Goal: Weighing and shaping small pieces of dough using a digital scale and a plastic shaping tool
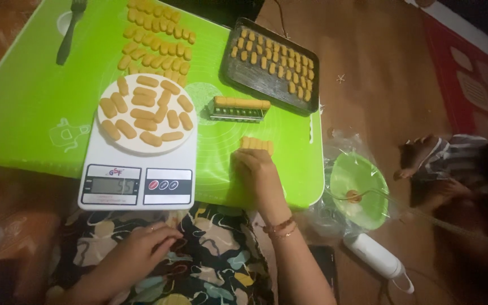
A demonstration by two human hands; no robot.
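My right hand (255, 169) curls over a short row of yellow dough sticks (257, 144), seemingly gripping its near edge; my left hand (142, 248) rests loosely closed on my lap.

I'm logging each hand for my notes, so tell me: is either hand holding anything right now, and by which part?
The right hand rests on the near end of a row of dough pieces on the green mat; a true grip can't be told. The left hand lies on the lap, holding nothing.
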